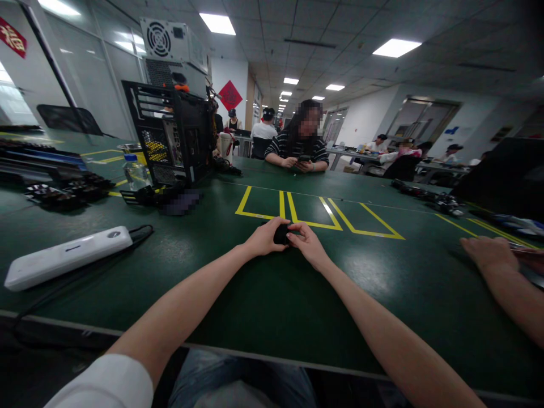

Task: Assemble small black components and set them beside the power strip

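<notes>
L hand (264,238) & R hand (310,246) fingers both gripping black item (281,234), in from tabletop (263,306) near edge; progress unclear.

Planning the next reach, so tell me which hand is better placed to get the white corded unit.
Left, I'd judge: the left hand is nearer the white corded unit, on that side of the table. The right hand also holds the small black object and could probably keep it.

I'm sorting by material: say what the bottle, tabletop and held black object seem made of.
Bottle: likely glossy plastic; clear, see-through walls.
Tabletop: satin, perhaps rubber or laminate; soft glare.
Black object: matte plastic or fabric; no shine, too small to tell.
</notes>
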The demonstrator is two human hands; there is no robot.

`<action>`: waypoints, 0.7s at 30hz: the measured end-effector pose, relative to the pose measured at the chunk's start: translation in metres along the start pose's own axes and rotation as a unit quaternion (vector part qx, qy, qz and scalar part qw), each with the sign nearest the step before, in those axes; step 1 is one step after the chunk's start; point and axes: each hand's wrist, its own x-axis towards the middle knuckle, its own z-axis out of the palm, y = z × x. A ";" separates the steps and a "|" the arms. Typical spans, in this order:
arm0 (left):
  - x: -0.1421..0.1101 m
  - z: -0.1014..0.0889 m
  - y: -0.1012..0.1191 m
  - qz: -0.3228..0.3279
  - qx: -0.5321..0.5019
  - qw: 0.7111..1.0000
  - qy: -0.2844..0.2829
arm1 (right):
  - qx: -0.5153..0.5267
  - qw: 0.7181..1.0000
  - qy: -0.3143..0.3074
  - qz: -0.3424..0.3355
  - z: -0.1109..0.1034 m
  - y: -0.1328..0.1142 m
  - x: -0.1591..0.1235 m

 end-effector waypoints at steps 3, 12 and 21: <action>0.000 -0.001 0.001 -0.003 0.001 1.000 -0.002 | 0.002 1.000 -0.014 0.020 -0.002 -0.003 0.000; 0.000 0.001 -0.001 -0.003 0.006 1.000 0.000 | 0.033 0.999 -0.023 0.016 -0.002 0.001 -0.002; 0.000 0.001 -0.002 0.004 0.001 1.000 0.002 | 0.029 0.999 -0.020 0.033 -0.003 -0.002 -0.001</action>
